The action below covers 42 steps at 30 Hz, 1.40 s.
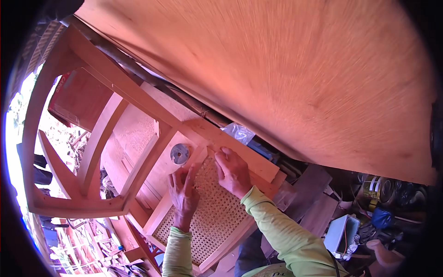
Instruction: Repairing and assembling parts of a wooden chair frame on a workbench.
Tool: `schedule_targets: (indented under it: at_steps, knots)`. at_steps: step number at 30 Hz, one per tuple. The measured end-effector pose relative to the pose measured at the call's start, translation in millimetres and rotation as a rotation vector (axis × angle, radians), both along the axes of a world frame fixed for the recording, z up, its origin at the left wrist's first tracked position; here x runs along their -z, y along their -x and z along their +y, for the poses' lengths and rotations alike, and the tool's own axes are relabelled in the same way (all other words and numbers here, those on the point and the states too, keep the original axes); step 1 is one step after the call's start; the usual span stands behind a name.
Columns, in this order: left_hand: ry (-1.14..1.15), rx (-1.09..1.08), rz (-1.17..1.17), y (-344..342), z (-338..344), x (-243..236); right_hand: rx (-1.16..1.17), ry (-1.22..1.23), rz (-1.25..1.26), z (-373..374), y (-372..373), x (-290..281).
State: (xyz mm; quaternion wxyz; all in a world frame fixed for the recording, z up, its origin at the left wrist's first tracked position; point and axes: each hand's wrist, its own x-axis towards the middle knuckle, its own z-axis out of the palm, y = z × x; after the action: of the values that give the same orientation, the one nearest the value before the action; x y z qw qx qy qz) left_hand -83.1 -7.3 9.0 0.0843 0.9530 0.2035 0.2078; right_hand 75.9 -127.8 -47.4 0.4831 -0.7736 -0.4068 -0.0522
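Note:
A wooden chair frame (150,154) lies tilted across the work surface, its seat filled with woven cane webbing (210,214). My left hand (183,191) rests on the webbing near the seat's far rail, fingers stretched forward and apart. My right hand (233,171) is closed, its curled fingers pressed at the far corner of the cane; whatever they hold is hidden. Just beyond my left fingertips sits a round grey reel or disc (179,153) with a hole in its middle.
A large wooden panel (286,78) slants over the far side. Behind the chair stands a reddish cardboard box (83,99). A clear plastic bag (239,133) lies beyond the right hand. At lower right are a pale box (341,236), a tin can (378,188) and clutter; wood scraps lie lower left.

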Motion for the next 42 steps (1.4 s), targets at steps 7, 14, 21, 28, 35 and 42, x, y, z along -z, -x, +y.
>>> schedule_targets:
  at_steps: [7, 14, 21, 28, 35, 42]
  knots:
    - [-0.012, -0.004, -0.030, -4, -1, 3, -0.009, 0.007, 0.021, 0, -1, -2]
    - [-0.002, -0.010, -0.054, -2, -2, 2, -0.014, 0.007, 0.027, -2, -2, -5]
    - [-0.006, -0.013, -0.056, -4, -2, 8, -0.005, 0.001, 0.007, -2, -1, 1]
    - [-0.005, -0.017, -0.064, -1, 3, 7, -0.024, 0.012, 0.034, -1, 0, -2]
    - [0.021, -0.019, -0.095, -5, -1, 1, -0.033, 0.005, 0.020, -1, -2, -9]
    - [0.070, -0.031, -0.094, -2, 0, 2, -0.054, 0.002, -0.003, -2, -2, -5]
